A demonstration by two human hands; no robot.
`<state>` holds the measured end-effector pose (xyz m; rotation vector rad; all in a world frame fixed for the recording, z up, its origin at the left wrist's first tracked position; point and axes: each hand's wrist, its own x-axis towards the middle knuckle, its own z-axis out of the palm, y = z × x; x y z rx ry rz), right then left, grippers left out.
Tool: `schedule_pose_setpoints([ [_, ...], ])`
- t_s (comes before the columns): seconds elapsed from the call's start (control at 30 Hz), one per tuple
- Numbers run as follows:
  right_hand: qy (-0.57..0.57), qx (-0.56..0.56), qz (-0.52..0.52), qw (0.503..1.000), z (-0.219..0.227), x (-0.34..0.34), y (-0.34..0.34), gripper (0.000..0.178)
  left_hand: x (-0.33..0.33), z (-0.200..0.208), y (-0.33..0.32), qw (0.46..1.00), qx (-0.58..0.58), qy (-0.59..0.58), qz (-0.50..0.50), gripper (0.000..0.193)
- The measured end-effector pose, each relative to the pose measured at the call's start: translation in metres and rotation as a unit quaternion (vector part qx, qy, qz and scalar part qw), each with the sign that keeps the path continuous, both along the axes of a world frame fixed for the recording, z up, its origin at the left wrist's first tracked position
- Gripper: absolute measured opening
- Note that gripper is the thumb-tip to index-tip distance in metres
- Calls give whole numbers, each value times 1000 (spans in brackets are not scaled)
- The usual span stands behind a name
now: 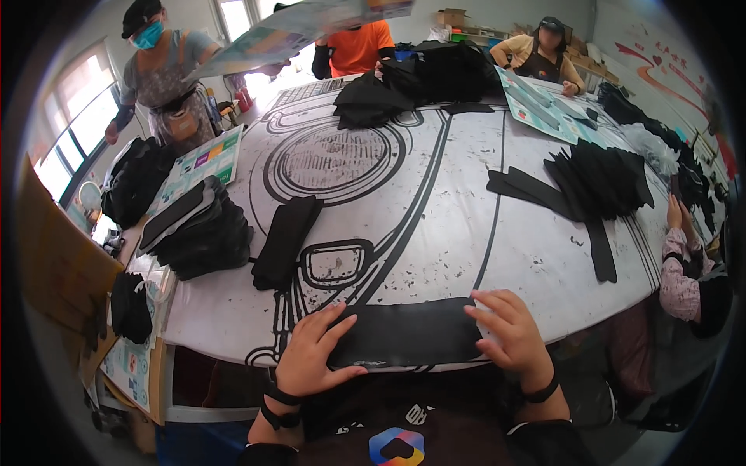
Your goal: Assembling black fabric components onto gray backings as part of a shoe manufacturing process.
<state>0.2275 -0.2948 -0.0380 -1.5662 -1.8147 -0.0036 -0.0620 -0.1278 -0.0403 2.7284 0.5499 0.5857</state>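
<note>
A flat black rectangular piece of fabric (408, 330) lies lengthwise along the table's near edge, with a small pale mark at its lower left. On its left end my left hand (317, 353) rests, fingers spread and thumb stretched along the lower edge. My right hand (509, 330) touches the right end with fingertips apart, its palm beside the cloth. Neither hand grips it. A black folded bundle (286, 242) lies beyond my left hand. Farther left stands a tall stack of black pieces (203, 237).
The table (435, 256) is covered by a white sheet printed with black lines. Fanned black strips (598, 182) lie at the right, and a large black pile (435, 74) at the far side. Several people sit or stand around; one (167, 78) at the far left is near a raised printed board (303, 31).
</note>
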Motion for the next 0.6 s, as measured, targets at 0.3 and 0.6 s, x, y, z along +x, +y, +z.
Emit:
schedule_pose_setpoints([
  [0.3,-107,-101,75,986,4,-2,11,68,-4,-10,1,989,73,-87,-91,27],
  [0.6,-94,-110,81,986,11,-6,12,65,2,-4,-6,978,115,-160,-72,19],
])
